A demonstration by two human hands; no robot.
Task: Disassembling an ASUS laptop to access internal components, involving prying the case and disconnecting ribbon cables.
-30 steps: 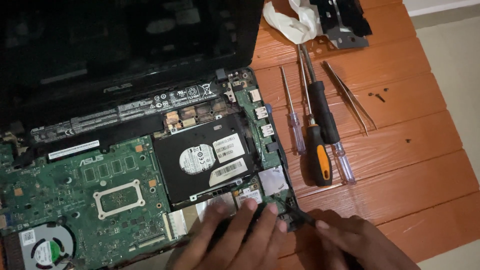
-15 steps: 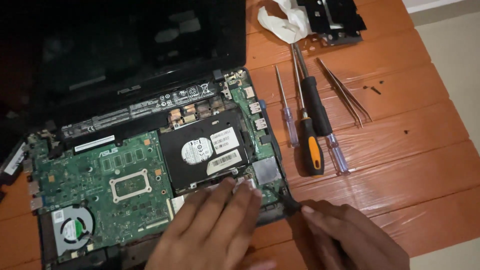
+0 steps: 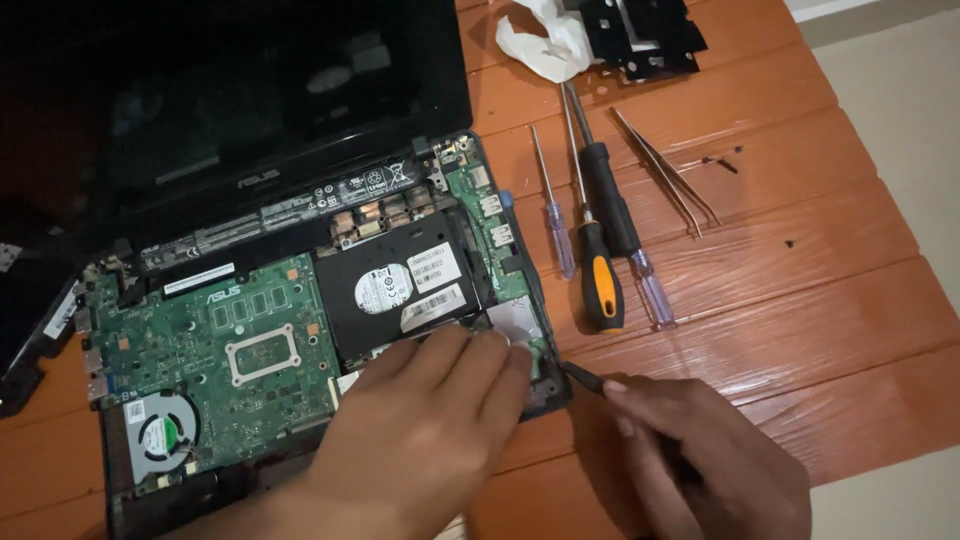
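My left hand lies flat on the opened laptop, fingers stretched out and close together, their tips pressing on the near right corner of the green circuit board, just below the black hard drive; it grips nothing. My right hand is closed around a thin dark tool, pinched between thumb and forefinger, and its tip touches the laptop's right front corner, just beside my left fingertips. What kind of tool it is I cannot tell, since my hand hides most of it. The drive sits in its bay with a round white label and pale stickers on top. To the left on the board are the square processor frame and, at the near left corner, the round fan. The dark screen stands tilted back behind the board. On the orange wooden table to the right lie three screwdrivers side by side, one with an orange and black handle, and metal tweezers just beyond them. Farther back rest a crumpled white cloth and a black bracket, touching each other.
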